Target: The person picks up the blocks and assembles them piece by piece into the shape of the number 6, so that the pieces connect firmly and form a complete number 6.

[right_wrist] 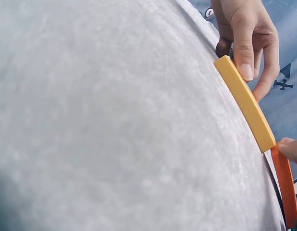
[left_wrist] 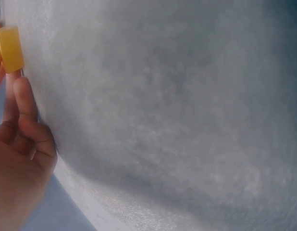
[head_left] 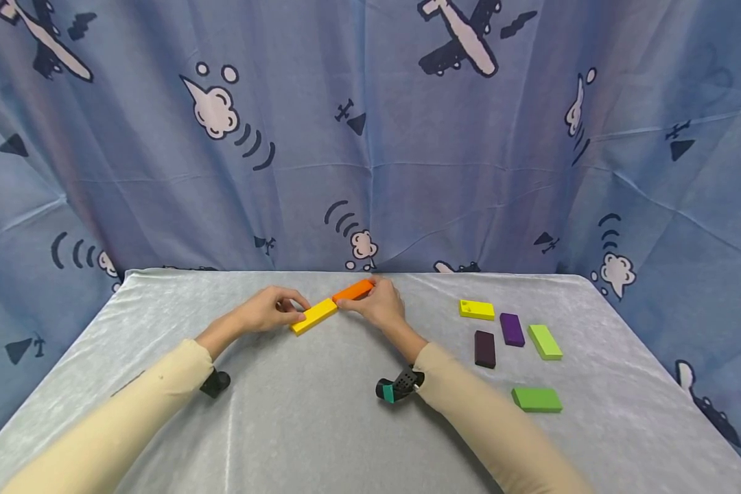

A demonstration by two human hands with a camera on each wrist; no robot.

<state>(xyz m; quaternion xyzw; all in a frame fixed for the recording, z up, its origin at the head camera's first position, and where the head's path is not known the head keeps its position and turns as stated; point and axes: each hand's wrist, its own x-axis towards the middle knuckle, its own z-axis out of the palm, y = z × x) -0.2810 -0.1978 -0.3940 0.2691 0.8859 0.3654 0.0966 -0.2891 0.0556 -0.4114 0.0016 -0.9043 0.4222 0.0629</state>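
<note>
Just below the middle of the frame, my left hand (head_left: 265, 309) pinches the yellow block (head_left: 316, 315) and my right hand (head_left: 381, 305) the orange block (head_left: 353, 291), end against end, both seemingly light, stiff and smooth, best held across their long sides.

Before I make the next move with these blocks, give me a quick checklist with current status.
1. Left hand gripping the amber block: ok, pinched near its outer end.
2. Right hand gripping the orange block: ok.
3. Facing ends of those two together: ok, no gap shows in the head view.
4. Those two exactly in line: cannot tell at these angles.
5. Yellow block, purple block, dark block, lime block and green block clear of both hands: ok, off to the right.
6. One hand free: not ok, both hold blocks.
</note>
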